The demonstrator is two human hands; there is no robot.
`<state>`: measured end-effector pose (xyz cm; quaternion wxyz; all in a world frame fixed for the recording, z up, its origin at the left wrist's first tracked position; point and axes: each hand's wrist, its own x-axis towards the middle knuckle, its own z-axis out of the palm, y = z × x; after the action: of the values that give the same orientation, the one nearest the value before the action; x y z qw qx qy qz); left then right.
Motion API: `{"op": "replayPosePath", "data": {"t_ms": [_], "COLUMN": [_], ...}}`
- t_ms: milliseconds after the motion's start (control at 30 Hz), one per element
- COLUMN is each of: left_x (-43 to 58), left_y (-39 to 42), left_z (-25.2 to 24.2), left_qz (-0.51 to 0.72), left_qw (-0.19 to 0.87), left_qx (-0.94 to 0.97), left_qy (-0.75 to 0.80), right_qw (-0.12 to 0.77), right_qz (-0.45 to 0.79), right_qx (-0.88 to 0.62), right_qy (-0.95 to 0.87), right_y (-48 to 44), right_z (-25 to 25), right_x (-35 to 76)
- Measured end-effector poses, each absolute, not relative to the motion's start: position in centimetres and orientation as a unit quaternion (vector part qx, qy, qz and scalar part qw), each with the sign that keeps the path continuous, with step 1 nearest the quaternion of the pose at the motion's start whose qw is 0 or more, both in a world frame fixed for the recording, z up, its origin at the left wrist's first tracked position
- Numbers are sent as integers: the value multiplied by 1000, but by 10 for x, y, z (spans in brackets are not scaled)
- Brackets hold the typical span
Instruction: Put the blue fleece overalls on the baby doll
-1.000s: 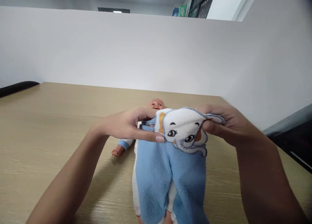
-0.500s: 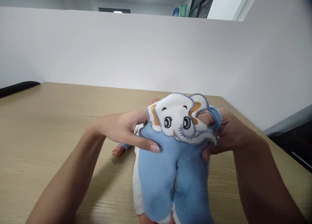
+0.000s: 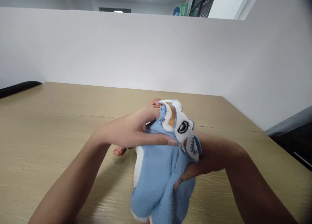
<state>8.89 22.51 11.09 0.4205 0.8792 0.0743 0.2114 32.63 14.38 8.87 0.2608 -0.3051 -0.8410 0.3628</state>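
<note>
A baby doll [image 3: 156, 104] lies on the table, mostly covered by a fluffy light-blue doll outfit [image 3: 156, 172] with white edging. Its top carries a white elephant-face patch [image 3: 179, 113], now folded so that one embroidered eye shows. My left hand [image 3: 138, 130] grips the outfit's upper left edge, thumb lying across the front below the patch. On the other side my right hand [image 3: 197, 162] is closed on the right part of the fabric, its thumb in front and the other fingers hidden behind. The doll's small hand [image 3: 119, 151] sticks out at the left.
The wood-grain table [image 3: 60, 130] spreads around the doll. A pale partition wall [image 3: 136, 52] rises behind it. Dark objects stand beyond the table at the left [image 3: 19, 87] and right [image 3: 292, 143] edges.
My right hand has moved inward and down, and the elephant patch has gone from spread flat to folded and bunched. More of the doll's head shows. My left hand has shifted slightly right.
</note>
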Motion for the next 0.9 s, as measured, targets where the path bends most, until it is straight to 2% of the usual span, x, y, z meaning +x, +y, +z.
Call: {"op": "replayPosePath", "data": {"t_ms": [100,267,400,533,667,900], "left_x": [85,77,77,78,76,78], "left_y": [229,237,230,224,228,245], "left_z": [109,103,108,111,106,107], "left_qz": [150,96,146,228,160,69], "left_qw": [420,518,569,570,590,515], "left_qx": [887,847,803,781,786,854], "left_qy": [115,75,101,115,90,-16], "right_qw": [268,309,318,258,182,264], "right_qz": [382,439,446,471,511,453], "right_qx": [-298,-253,-296,-270,-205,-205], "right_qy": [-833,-804,-782,-799,-815,-827], "right_y": [139,132,130,132,135,138], "right_z": [95,99,95,98,98,105], "right_x": [330,337,338,337,333,334]}}
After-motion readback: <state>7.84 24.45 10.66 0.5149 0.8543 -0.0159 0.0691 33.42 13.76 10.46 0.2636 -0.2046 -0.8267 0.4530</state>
